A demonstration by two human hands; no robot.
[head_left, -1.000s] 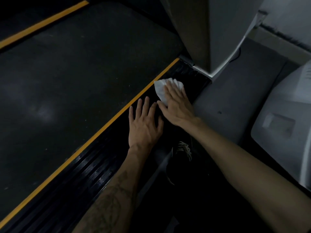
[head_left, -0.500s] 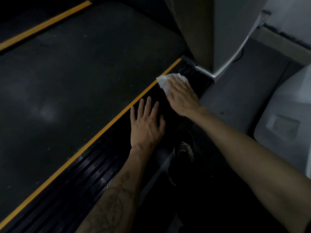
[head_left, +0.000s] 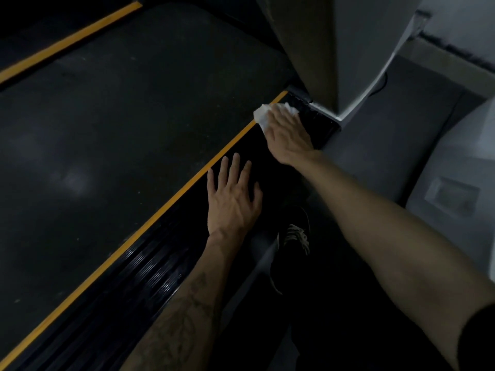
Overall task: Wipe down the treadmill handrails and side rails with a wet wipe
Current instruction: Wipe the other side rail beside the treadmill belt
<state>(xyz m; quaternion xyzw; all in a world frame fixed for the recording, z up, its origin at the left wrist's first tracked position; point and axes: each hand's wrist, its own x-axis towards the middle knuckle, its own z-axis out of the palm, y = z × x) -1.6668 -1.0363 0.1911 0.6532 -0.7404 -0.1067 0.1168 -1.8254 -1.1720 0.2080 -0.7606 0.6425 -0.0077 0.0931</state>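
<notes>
The black ribbed side rail (head_left: 150, 266) of the treadmill runs diagonally, edged by a yellow stripe (head_left: 187, 186) along the dark belt (head_left: 120, 116). My right hand (head_left: 288, 135) lies flat with straight fingers on a white wet wipe (head_left: 261, 115) and presses it onto the far end of the rail, close to the grey upright's base. The hand covers most of the wipe. My left hand (head_left: 234, 199) rests flat on the rail a little nearer to me, fingers spread, holding nothing.
A grey upright post (head_left: 348, 49) of the treadmill rises just beyond the wipe. Grey floor (head_left: 388, 135) lies to the right, with a pale machine cover (head_left: 460, 183) at the far right. A dark laced shoe (head_left: 293, 236) stands beside the rail.
My right hand has slid the wipe forward along the rail toward the upright's base. My left hand has stayed where it was on the rail.
</notes>
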